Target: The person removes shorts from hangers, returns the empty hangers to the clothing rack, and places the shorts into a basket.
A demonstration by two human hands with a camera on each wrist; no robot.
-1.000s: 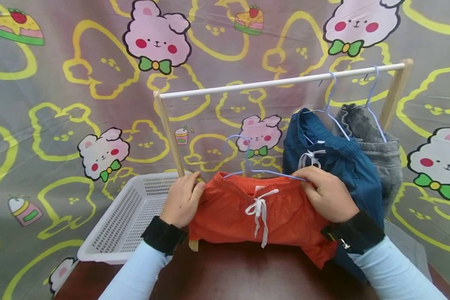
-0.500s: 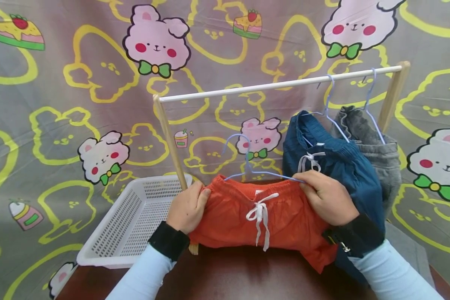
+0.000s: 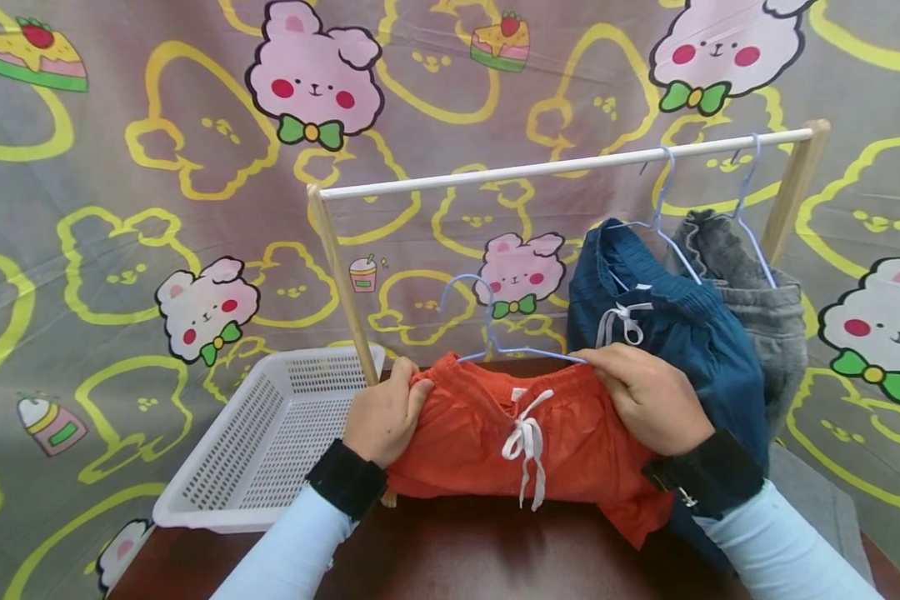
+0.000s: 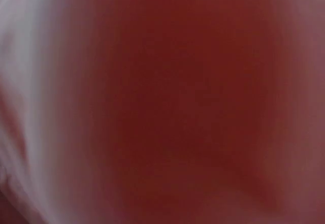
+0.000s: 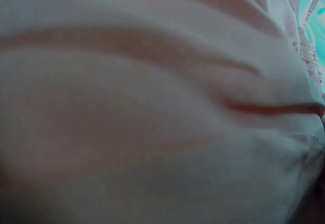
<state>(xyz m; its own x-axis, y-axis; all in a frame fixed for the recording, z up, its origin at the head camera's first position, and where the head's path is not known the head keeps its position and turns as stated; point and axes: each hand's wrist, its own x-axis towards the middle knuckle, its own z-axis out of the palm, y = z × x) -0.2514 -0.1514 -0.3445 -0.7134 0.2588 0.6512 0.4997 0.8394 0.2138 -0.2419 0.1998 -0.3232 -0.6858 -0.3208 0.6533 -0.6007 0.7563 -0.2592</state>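
In front of the rack (image 3: 570,164), my left grip (image 3: 381,417) and right grip (image 3: 654,402) pinched the shorts (image 3: 472,442) by the waistband (image 3: 471,380), the right also the hanger (image 3: 536,351). I judged the shorts light, floppy, best held there.

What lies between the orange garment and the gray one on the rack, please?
In the head view, the blue garment hangs there, partly behind the right hand, which grips the orange garment.

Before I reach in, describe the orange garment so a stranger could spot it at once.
Find the wooden-legged rack with the white rail. In front of it, between the left hand and right hand, is the orange garment. Unlike the blue garment and gray garment hanging from that rail, it is orange and its hanger is off the rail.
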